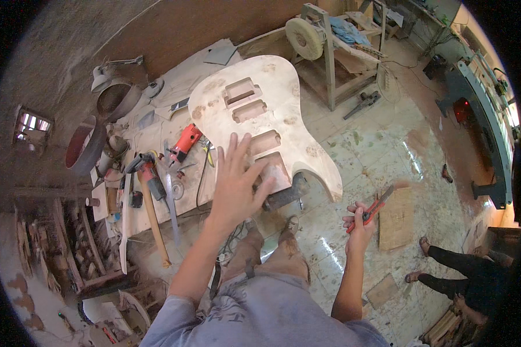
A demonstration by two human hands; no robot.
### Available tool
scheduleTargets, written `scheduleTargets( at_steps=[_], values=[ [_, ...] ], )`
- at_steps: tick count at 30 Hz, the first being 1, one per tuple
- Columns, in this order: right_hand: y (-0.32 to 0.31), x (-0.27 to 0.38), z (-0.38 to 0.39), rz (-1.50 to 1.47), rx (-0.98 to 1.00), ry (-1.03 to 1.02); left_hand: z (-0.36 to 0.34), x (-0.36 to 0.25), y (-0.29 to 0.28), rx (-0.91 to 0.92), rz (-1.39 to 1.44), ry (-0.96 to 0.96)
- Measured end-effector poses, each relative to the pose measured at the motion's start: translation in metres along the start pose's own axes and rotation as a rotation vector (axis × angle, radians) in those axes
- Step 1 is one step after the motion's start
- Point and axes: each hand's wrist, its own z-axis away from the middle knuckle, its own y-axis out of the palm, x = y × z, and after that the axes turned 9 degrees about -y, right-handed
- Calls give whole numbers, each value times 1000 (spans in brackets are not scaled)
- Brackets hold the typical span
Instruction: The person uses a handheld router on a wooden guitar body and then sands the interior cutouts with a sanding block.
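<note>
A pale wooden electric guitar body [283, 124] with several routed cavities and darker knots lies over a dark support at the bench's right end. My left hand [235, 179] is open, its fingers spread above the near cavities; whether the fingertips touch the wood I cannot tell. Off to the right of the guitar's near horn, my right hand [359, 224] is closed around a red utility knife [378, 208]. Its blade points up and to the right, clear of the wood.
The workbench [185, 202] holds a red power tool [185, 141], an angle grinder [150, 176], a long wooden neck blank [153, 217] and a steel ruler [172, 205]. A wooden stand with a buffing wheel [304, 39] is at the back. At right, another person [463, 277] stands near a board [396, 218].
</note>
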Motion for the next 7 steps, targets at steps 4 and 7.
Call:
scheduleTargets(
  at_steps=[4,7],
  values=[
    [6,0,0,53,44,-12,-6,-10,17,19,-22,17],
    [9,1,-2,46,102,-10,-3,-14,26,29,-27,35]
  ],
)
